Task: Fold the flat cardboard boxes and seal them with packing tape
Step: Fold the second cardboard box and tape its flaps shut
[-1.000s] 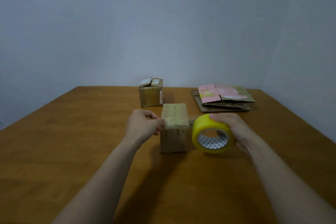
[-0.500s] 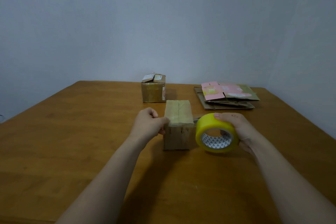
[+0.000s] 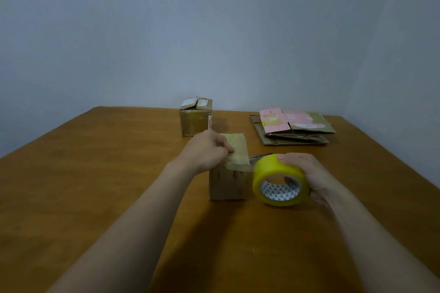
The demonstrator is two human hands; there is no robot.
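On the wooden table (image 3: 95,173), the small box (image 3: 228,183) stands under the left hand (image 3: 207,152), fingers pinching tape at its top edge, box's left side hidden. Right hand (image 3: 307,171) wraps the yellow tape roll (image 3: 278,181) just beside; the strip between blurs.

We count two folded boxes: near box (image 3: 228,173) at centre, far box (image 3: 195,119) behind it. One tape roll (image 3: 279,179), near right. One stack of flat boxes (image 3: 294,129), far right. Two hands: left hand (image 3: 206,150), right hand (image 3: 309,172).
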